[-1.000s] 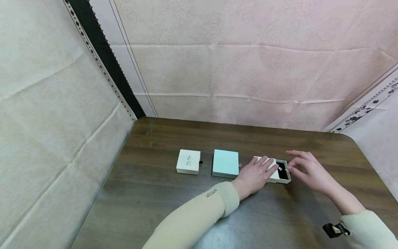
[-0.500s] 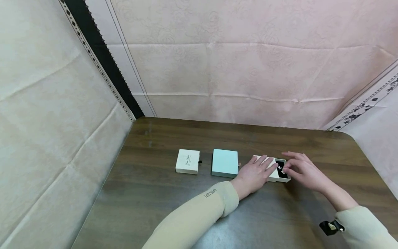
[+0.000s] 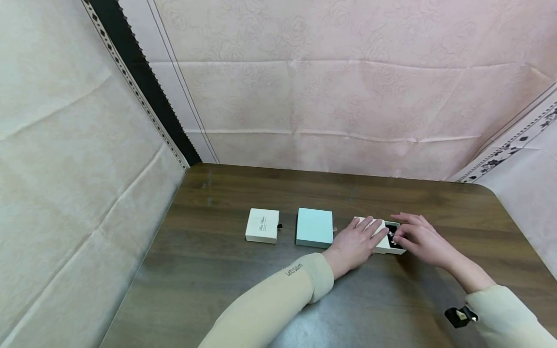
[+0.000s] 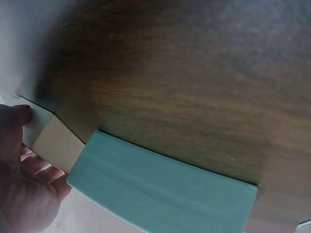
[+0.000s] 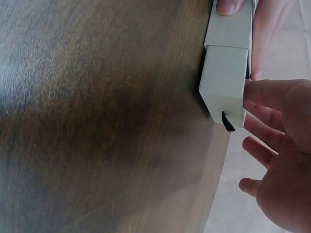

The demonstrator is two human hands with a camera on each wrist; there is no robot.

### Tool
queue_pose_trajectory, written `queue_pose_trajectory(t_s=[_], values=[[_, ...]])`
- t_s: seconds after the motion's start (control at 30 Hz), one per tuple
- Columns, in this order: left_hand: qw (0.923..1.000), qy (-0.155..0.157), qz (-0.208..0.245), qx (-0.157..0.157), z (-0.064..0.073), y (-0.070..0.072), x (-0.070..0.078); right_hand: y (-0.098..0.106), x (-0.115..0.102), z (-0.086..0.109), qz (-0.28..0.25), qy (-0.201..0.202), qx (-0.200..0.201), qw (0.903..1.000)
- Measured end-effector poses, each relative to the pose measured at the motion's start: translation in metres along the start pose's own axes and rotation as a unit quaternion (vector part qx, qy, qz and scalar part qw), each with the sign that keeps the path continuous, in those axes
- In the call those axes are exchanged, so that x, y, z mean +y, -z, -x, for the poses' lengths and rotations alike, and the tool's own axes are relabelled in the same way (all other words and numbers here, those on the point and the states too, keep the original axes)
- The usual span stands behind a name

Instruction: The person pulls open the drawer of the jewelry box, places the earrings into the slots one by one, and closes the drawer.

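A white drawer-style jewellery box [image 3: 382,247] lies on the table, its drawer [image 5: 223,73] pulled out to the right. My left hand [image 3: 353,244] grips the box's sleeve, fingers spread over the top and thumb on the near side. Inside the drawer, a small silvery piece of jewellery [image 3: 390,234] shows against black lining. My right hand [image 3: 424,241] reaches over the drawer with thumb and index finger at the jewellery; the drawer wall hides their tips in the right wrist view. A black ribbon tab [image 5: 227,122] sticks out of the drawer's end.
Left of my left hand sits a shut turquoise box [image 3: 314,228]. Farther left is another white box [image 3: 262,225] with printed script and a black tab. The wooden table [image 3: 196,290] meets pale patterned cloth [image 3: 348,106] at its back and sides.
My right hand has moved left from the drawer's outer end to over its inside, its fingertips now at the jewellery. The left hand stays on the sleeve.
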State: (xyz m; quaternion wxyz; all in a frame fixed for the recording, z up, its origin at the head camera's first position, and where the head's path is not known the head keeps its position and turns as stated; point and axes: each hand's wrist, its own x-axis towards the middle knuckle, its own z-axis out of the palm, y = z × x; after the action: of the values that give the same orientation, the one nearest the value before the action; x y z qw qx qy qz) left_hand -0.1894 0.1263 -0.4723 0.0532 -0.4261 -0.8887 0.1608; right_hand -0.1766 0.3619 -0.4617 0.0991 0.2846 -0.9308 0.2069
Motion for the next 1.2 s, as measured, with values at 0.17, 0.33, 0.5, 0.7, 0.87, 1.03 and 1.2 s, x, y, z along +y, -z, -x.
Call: queue_pose_trajectory(t_s=[0.17, 0.33, 0.5, 0.7, 0.87, 1.03, 1.2], values=[[1.0000, 0.004, 0.006, -0.002, -0.0007, -0.0012, 0.0001, -0.0003, -0.0007, -0.0009, -0.010, 0.011, -0.001, 0.9999], [1.0000, -0.001, 0.003, -0.003, -0.0003, 0.0007, 0.0013, -0.0014, 0.0018, 0.0001, -0.021, 0.005, -0.013, 0.9997], [1.0000, -0.001, 0.002, -0.005, 0.0002, 0.0010, 0.0020, -0.0016, 0.0015, -0.0005, -0.019, -0.009, -0.015, 0.9997], [1.0000, 0.001, 0.004, -0.007, 0.0000, 0.0005, 0.0015, -0.0021, -0.0004, -0.0019, 0.011, -0.024, -0.001, 0.9997], [1.0000, 0.002, -0.001, -0.008, -0.0001, 0.0012, 0.0007, -0.0033, 0.0007, -0.0027, 0.049, -0.008, 0.024, 0.9985], [1.0000, 0.000, -0.005, -0.005, -0.0005, 0.0004, 0.0008, -0.0041, 0.0005, -0.0047, 0.077, 0.001, 0.033, 0.9965], [1.0000, 0.000, -0.005, -0.008, -0.0013, -0.0001, 0.0006, -0.0051, 0.0009, -0.0058, 0.091, 0.001, 0.034, 0.9953]])
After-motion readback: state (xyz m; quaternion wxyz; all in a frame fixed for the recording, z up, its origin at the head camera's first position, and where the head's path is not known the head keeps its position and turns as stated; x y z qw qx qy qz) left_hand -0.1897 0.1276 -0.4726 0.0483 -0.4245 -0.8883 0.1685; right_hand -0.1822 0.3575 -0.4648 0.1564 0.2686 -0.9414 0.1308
